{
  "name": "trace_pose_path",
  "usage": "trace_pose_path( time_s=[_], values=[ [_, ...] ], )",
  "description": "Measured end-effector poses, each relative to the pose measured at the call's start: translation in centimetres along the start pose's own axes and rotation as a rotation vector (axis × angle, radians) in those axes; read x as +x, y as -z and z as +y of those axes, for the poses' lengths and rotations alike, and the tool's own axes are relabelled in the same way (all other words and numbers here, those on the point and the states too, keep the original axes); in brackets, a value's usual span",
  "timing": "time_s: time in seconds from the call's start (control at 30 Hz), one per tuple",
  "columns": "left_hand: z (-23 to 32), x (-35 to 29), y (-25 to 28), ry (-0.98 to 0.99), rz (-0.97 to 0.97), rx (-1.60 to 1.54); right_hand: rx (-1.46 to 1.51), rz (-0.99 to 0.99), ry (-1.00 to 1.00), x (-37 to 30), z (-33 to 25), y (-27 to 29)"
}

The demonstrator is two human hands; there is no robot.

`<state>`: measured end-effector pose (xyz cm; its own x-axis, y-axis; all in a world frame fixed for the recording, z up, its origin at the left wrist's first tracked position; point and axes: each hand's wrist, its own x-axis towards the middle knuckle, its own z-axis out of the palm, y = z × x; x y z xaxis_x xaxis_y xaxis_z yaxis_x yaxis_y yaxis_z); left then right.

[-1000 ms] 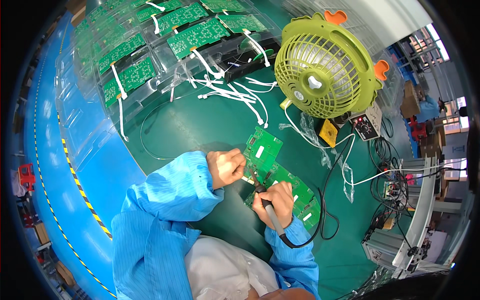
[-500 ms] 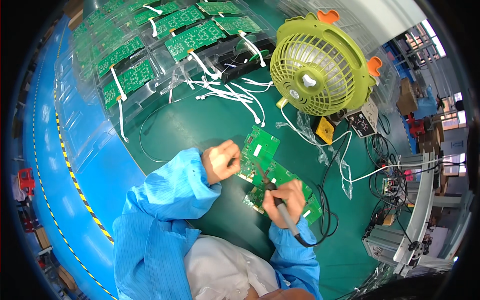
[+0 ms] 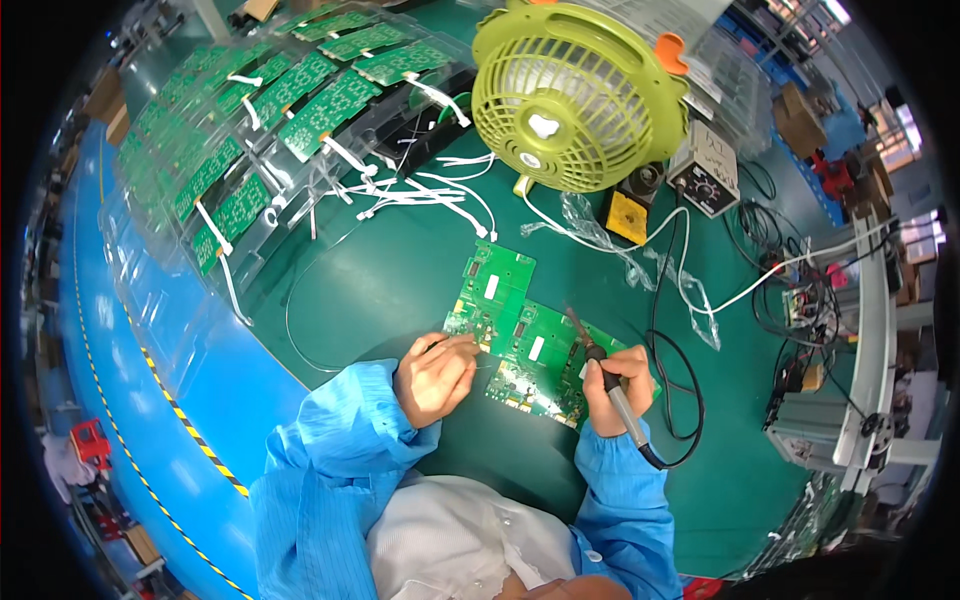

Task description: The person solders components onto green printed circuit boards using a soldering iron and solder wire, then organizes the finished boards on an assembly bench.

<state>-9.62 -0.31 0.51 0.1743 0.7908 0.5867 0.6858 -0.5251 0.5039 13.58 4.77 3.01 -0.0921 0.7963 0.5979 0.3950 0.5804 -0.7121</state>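
Fingers of the right hand (image 3: 618,388) are clamped on a soldering iron (image 3: 628,418), its tip aimed toward the table's far edge, over the right part of the green circuit boards (image 3: 545,350); whether it touches them cannot be told. Fingers of the left hand (image 3: 437,380) are bent and drawn together beside the boards' near left corner; whether they pinch anything cannot be told. The boards lie on the green table (image 3: 400,290), in front of the person, between its left and right edges. Clear trays (image 3: 160,290) with more boards (image 3: 330,112) fill the table's far left corner, white cables (image 3: 425,200) beside them. A green fan (image 3: 570,100) stands toward the far edge, near a yellow sponge (image 3: 627,218) and a knobbed box (image 3: 708,172).
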Motion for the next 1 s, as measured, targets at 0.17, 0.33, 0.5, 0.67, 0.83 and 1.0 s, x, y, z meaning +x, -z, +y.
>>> trace_pose_path(
  time_s=[0.17,0.33,0.5,0.67,0.83,1.0],
  values=[
    [-1.0,0.2,0.8,0.133,-0.066,0.003,0.018,0.075,-0.004,-0.4,0.6,0.3],
    [0.6,2.0,0.9,0.141,-0.064,0.097,0.018,0.052,0.03,0.0,0.5,0.2],
    [3.6,1.0,-2.5,-0.119,-0.157,-0.116,0.037,0.054,0.039,0.0,0.7,0.3],
    [1.7,2.0,-4.4,-0.077,-0.051,-0.033,0.075,0.068,-0.02,0.2,0.3,0.2],
    [1.0,3.2,-3.8,0.018,-0.089,-0.008,0.057,0.069,-0.025,-0.3,-0.2,0.4],
    [0.7,3.3,-3.0,0.331,-0.12,-0.092,-0.058,-0.059,0.225,-0.9,-0.4,0.0]
  ],
)
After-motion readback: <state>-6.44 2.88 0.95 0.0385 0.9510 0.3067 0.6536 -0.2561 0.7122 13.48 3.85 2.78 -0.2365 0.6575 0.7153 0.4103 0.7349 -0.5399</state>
